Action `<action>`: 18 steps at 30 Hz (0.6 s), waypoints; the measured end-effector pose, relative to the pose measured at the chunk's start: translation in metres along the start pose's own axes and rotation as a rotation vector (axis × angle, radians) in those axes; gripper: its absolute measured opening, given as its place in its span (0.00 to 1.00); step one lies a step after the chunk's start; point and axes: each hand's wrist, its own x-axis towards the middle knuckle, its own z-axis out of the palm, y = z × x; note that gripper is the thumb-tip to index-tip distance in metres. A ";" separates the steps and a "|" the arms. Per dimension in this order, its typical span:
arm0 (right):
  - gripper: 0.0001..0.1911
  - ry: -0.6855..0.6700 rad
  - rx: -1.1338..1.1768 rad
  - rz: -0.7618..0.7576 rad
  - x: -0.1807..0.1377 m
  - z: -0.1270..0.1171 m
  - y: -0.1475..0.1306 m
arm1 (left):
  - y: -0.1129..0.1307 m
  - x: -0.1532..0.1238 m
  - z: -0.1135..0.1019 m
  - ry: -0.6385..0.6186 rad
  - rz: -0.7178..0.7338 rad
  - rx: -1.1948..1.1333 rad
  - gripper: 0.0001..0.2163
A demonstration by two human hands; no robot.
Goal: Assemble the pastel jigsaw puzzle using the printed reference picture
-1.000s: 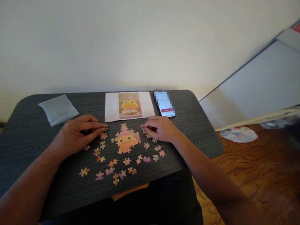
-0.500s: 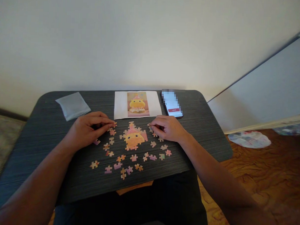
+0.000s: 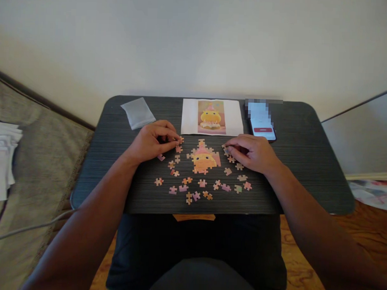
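A partly joined jigsaw puzzle [image 3: 204,159], showing a yellow face under a pink hat, lies in the middle of the dark table. To its left, my left hand [image 3: 154,142] pinches a small puzzle piece [image 3: 180,140] between thumb and fingers, beside other loose pieces. On the opposite side, my right hand [image 3: 255,153] is closed at the fingertips on another puzzle piece [image 3: 225,148]; part of that piece is hidden by the fingers. Several loose pieces, such as an orange one [image 3: 187,180] and a purple one [image 3: 225,187], are scattered around and in front of the joined part.
Behind the puzzle lies a white sheet [image 3: 190,117] with a printed picture of the same figure. A phone [image 3: 262,122] rests right of it, a clear plastic sleeve [image 3: 138,113] left. The black wood-grain table [image 3: 313,166] stands against a wall. Papers [image 3: 1,159] lie far left.
The camera view has swung, so the table and everything on it appear farther right and more level. Both hands stay in nearly the same places beside the puzzle, fingers still pinched.
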 end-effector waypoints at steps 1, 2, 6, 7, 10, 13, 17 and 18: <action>0.09 0.008 -0.002 -0.001 0.000 0.000 0.000 | 0.000 -0.001 -0.001 -0.015 -0.012 -0.009 0.09; 0.08 0.016 -0.005 -0.003 0.000 0.000 0.000 | 0.001 -0.001 -0.001 -0.034 -0.018 -0.013 0.10; 0.08 0.023 -0.016 -0.004 -0.001 -0.001 0.000 | 0.000 -0.001 -0.005 -0.100 0.030 0.051 0.13; 0.08 0.021 -0.009 -0.003 -0.001 -0.001 0.000 | 0.000 -0.001 -0.006 -0.110 0.049 0.077 0.13; 0.07 0.017 0.023 0.003 -0.001 -0.002 0.000 | 0.000 0.000 -0.008 -0.154 0.077 0.127 0.12; 0.08 0.022 0.033 0.027 -0.002 -0.003 -0.002 | 0.000 0.000 -0.009 -0.184 0.074 0.142 0.13; 0.10 0.022 0.032 0.079 -0.002 -0.005 -0.005 | 0.001 0.001 -0.011 -0.206 0.044 0.163 0.15; 0.10 0.022 0.029 0.087 -0.002 -0.005 -0.006 | 0.002 0.001 -0.011 -0.211 0.036 0.166 0.15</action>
